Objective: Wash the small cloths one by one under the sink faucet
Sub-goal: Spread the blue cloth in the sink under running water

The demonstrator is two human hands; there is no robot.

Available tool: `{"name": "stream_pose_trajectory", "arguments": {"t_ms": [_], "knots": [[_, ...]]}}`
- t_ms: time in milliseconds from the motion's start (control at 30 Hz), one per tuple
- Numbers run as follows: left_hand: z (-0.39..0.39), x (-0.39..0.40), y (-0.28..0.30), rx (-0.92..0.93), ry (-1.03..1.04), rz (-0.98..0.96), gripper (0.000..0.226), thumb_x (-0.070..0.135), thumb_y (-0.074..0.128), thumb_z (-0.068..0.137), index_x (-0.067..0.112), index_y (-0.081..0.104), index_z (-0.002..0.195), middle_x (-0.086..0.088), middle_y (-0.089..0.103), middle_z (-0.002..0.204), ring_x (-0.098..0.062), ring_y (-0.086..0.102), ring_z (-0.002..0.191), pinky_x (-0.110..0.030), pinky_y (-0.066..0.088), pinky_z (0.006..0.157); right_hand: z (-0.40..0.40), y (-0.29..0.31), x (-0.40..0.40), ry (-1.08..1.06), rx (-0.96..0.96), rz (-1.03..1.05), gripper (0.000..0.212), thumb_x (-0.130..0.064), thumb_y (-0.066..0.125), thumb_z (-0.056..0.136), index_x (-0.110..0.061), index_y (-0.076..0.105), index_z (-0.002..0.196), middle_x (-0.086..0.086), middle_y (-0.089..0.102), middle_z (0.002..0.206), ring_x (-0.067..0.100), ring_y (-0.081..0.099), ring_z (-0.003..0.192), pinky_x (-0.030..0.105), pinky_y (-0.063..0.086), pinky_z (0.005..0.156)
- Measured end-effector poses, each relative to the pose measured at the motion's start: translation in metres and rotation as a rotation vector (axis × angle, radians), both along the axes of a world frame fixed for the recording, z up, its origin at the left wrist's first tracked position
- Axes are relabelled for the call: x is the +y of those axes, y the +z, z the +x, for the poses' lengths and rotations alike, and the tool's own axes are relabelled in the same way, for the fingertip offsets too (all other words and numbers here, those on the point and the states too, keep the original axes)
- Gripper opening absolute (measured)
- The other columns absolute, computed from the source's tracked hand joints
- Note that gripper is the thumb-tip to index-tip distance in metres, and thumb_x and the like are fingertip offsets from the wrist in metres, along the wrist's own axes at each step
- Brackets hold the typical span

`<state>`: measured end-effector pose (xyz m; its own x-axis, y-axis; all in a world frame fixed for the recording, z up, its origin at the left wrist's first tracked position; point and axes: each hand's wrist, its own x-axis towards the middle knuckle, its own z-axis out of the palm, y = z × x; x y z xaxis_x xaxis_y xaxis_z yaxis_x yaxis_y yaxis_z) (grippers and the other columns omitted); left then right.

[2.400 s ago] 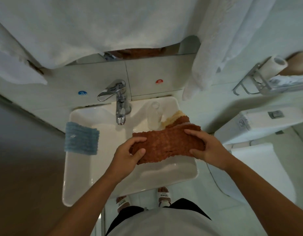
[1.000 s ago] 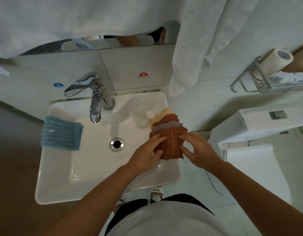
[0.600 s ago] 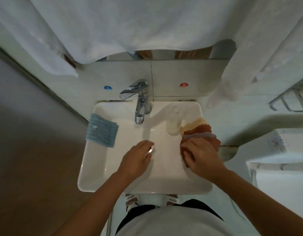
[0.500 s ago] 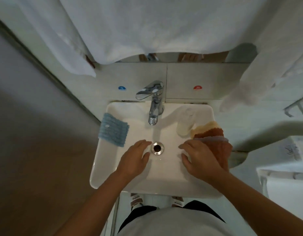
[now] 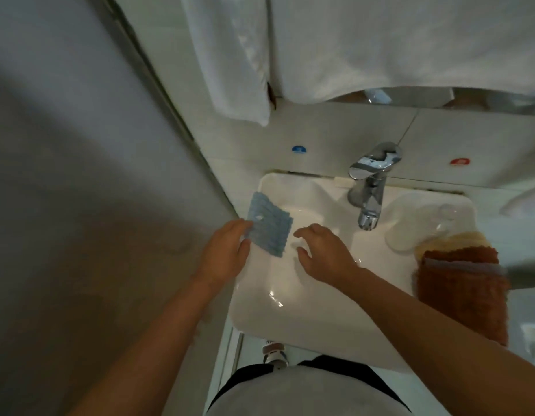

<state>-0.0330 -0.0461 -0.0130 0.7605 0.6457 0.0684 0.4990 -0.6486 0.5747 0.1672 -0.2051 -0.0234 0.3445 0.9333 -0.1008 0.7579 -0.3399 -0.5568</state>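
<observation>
Head view: blue ribbed cloth [image 5: 269, 228] draped over the left rim of the white sink [image 5: 290, 313]; left hand [image 5: 227, 253] touching its left edge, grip cannot be told. Right hand [image 5: 323, 250] just right of it over the basin, fingers spread, holding nothing. Stack of rust-brown, grey and yellow cloths [image 5: 461, 283] on the right rim; chrome faucet [image 5: 371, 187] behind.

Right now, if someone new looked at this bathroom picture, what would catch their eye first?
Probably the two hands over the white sink: the left hand touches the blue cloth draped on the sink's left rim, and the right hand hovers open beside it. Next, the rust-brown cloth piled on the sink's right edge, and the chrome faucet at the back.
</observation>
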Motion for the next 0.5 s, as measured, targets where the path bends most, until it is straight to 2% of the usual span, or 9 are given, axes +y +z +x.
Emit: {"name": "stream_pose_trajectory", "arguments": {"t_ms": [133,267,367,433,500], "knots": [[0.004,0.027,-0.013,0.041,0.022,-0.059,0.036,0.007,0.057,0.092,0.009,0.067,0.127,-0.011,0.068,0.124,-0.025,0.063,0.110,-0.018,0.040,0.097,-0.003,-0.019,0.041,-0.039,0.051,-0.092,0.041,-0.024,0.061,0.093,-0.015,0.058,0.133,0.012,0.063,0.120,0.032,0.060,0.110,0.043,0.051,0.093],[0.015,0.040,-0.025,0.100,0.125,-0.188,0.038,0.005,0.058,0.098,0.011,0.060,0.135,-0.009,0.065,0.127,-0.026,0.065,0.103,-0.033,0.049,0.096,-0.001,-0.039,0.067,-0.110,0.163,-0.117,0.048,-0.029,0.067,0.086,-0.020,0.053,0.132,0.010,0.059,0.112,0.032,0.057,0.106,0.044,0.052,0.090],[0.026,0.048,-0.032,0.156,0.229,-0.434,0.041,0.008,0.052,0.101,0.016,0.053,0.141,-0.007,0.066,0.119,-0.023,0.063,0.099,-0.035,0.050,0.091,-0.001,-0.051,0.083,-0.119,0.178,-0.181,0.057,-0.034,0.074,0.083,-0.021,0.049,0.133,0.012,0.053,0.114,0.033,0.054,0.106,0.046,0.052,0.093],[0.034,0.050,-0.030,0.144,0.210,-0.695,0.051,-0.002,0.045,0.100,0.021,0.044,0.146,-0.017,0.065,0.105,-0.028,0.059,0.090,-0.037,0.047,0.077,-0.001,-0.060,0.088,-0.136,0.200,-0.195,0.057,-0.035,0.076,0.081,-0.022,0.053,0.132,0.011,0.049,0.112,0.033,0.054,0.104,0.046,0.054,0.092],[0.038,0.051,-0.022,0.081,0.249,-0.879,0.054,-0.007,0.043,0.101,0.028,0.042,0.142,-0.019,0.060,0.092,-0.028,0.054,0.080,-0.034,0.044,0.068,0.000,-0.067,0.088,-0.146,0.184,-0.156,0.048,-0.033,0.078,0.079,-0.018,0.060,0.122,0.009,0.046,0.106,0.032,0.053,0.099,0.042,0.055,0.086]]}}
